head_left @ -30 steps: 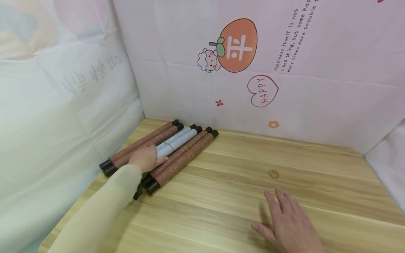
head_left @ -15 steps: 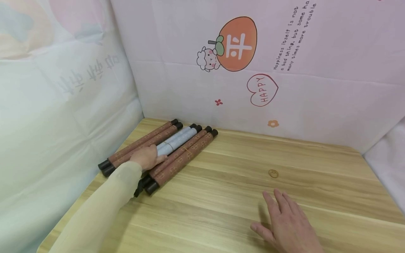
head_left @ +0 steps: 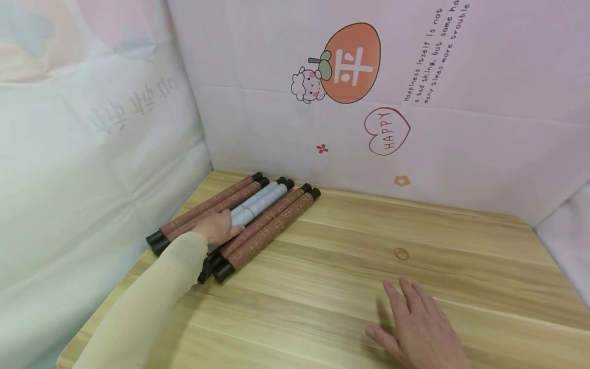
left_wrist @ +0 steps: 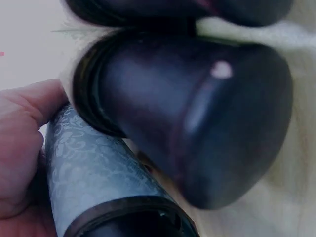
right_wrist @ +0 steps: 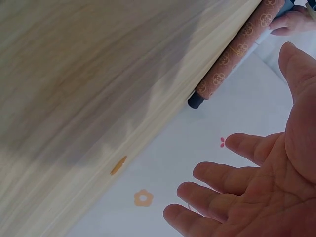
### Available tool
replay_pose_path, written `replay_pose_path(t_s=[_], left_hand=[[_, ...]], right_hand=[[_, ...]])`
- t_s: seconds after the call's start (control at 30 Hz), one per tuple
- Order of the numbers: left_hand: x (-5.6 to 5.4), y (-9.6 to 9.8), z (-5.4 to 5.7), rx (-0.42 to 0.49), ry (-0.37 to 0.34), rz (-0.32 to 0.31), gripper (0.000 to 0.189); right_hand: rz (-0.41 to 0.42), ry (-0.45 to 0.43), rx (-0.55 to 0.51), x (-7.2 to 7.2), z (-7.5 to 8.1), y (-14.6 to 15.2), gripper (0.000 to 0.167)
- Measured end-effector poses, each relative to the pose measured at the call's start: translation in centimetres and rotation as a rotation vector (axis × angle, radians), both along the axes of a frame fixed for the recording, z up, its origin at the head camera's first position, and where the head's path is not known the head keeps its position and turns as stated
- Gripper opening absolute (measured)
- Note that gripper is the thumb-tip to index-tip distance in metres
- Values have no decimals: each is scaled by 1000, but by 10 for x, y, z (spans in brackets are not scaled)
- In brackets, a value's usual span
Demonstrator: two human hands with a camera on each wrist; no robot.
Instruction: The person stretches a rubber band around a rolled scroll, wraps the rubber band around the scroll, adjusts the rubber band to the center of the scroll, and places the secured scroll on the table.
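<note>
In the head view my left hand (head_left: 214, 229) grips the near end of a light blue scroll (head_left: 258, 201), a double roll with black ends and a thin band round it. The left wrist view shows the thumb along the patterned blue roll (left_wrist: 94, 168), close beside a large dark end knob (left_wrist: 232, 118). Brown scrolls with gold flowers flank it: one on the left (head_left: 230, 203), one on the right (head_left: 265, 236), also banded. My right hand (head_left: 421, 328) hovers palm down over the wooden table (head_left: 322, 287), fingers extended, holding nothing.
A loose rubber band (head_left: 401, 253) lies on the table beyond my right hand. Printed white cloth (head_left: 258, 128) rises along the back edge, and more cloth (head_left: 138, 169) hangs on the left. The scrolls lie side by side in the back left corner.
The head view shifts slightly. My left hand stays on the blue scroll, which has moved very little, and my right hand keeps its place.
</note>
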State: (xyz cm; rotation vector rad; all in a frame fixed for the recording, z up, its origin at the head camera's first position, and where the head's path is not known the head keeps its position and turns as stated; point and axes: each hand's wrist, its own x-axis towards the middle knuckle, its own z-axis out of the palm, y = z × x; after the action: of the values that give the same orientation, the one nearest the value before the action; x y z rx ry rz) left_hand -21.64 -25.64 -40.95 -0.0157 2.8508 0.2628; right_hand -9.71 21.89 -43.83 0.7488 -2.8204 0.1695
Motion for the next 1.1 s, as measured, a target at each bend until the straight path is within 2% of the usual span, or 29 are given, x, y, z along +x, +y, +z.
replay_pose_path(t_s=[0.33, 0.6, 0.77, 1.1], left_hand=[[-1, -3, -7, -15, 39, 12, 73], [0, -4, -14, -39, 56, 25, 76], [2, 1, -13, -55, 43, 18, 81], [7, 2, -13, -89, 63, -8, 77]], right_hand=[[12, 38, -11, 1, -2, -1, 91], [3, 12, -8, 2, -1, -3, 91], [-4, -6, -4, 2, -1, -3, 91], [-1, -3, 4, 3, -1, -1, 91]])
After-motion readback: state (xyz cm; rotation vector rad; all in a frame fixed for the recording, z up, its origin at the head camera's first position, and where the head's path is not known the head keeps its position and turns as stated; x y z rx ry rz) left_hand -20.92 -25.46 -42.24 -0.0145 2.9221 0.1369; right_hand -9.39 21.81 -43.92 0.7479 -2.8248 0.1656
